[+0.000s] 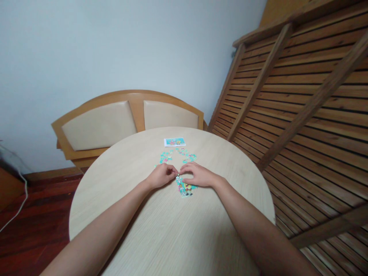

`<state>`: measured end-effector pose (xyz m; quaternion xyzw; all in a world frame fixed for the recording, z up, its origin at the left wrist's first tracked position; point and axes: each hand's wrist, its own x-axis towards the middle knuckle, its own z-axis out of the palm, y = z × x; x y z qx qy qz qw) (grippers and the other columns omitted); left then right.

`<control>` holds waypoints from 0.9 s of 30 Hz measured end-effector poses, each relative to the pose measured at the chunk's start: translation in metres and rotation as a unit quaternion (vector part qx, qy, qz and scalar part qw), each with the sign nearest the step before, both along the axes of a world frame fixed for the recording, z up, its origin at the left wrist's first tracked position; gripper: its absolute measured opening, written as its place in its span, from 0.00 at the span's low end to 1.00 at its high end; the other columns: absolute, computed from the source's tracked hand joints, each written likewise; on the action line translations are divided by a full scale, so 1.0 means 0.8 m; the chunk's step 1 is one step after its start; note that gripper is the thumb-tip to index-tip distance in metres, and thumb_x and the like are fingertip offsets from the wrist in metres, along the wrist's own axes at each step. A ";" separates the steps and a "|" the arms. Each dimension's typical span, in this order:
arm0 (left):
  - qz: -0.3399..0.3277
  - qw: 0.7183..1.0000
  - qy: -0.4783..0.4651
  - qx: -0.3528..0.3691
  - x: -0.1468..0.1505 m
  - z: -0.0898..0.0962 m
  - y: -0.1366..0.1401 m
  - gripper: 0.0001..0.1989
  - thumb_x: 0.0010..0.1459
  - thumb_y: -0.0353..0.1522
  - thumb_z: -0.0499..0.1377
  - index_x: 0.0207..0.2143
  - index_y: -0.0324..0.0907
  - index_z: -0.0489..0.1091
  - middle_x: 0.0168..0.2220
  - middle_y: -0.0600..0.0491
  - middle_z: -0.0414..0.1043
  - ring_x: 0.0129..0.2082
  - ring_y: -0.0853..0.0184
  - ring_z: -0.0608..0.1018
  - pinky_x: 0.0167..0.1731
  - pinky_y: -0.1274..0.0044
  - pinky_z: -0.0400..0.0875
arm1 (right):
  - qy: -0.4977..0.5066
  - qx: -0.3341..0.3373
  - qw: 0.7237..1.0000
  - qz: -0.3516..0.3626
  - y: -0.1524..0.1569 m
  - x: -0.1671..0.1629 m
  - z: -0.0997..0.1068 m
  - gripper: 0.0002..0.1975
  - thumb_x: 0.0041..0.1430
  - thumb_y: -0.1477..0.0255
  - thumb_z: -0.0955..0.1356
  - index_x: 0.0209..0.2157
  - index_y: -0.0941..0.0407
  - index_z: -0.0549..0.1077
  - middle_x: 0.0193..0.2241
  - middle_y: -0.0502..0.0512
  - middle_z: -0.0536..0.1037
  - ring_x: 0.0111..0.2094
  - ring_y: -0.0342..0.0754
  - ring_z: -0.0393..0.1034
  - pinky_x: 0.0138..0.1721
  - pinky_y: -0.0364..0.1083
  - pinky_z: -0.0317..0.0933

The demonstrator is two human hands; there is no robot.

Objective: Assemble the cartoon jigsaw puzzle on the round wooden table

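Observation:
A partly assembled jigsaw puzzle (186, 188) with a yellow cartoon figure on turquoise lies on the round table (178, 234). At its upper left edge, my left hand (161, 176) pinches a small puzzle piece (178, 175) between thumb and fingertips. My right hand (199, 174) rests over the puzzle's upper right part, thumb and fingers apart, fingertips close to that piece; it covers some of the picture. Beyond my hands, loose puzzle pieces (165, 156) lie scattered on the left, and more loose pieces (190, 157) are on the right.
A reference picture card (174, 142) lies farther back on the table. Behind the table stands a wooden headboard (138, 111) with cream panels against the wall. Slatted wooden boards (287, 99) lean on the right. A white cable (24, 195) hangs at the left.

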<state>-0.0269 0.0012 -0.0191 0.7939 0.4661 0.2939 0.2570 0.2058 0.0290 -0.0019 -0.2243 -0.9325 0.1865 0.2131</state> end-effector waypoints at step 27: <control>0.010 0.984 0.147 0.096 0.004 0.016 -0.010 0.08 0.57 0.32 0.58 0.29 0.42 0.76 0.27 0.54 0.78 0.29 0.68 0.76 0.34 0.78 0.65 | -0.001 -0.012 1.000 0.009 -0.001 -0.002 0.002 0.05 0.57 0.70 0.73 0.36 0.54 0.78 0.43 0.55 0.78 0.51 0.52 0.69 0.57 0.53 0.58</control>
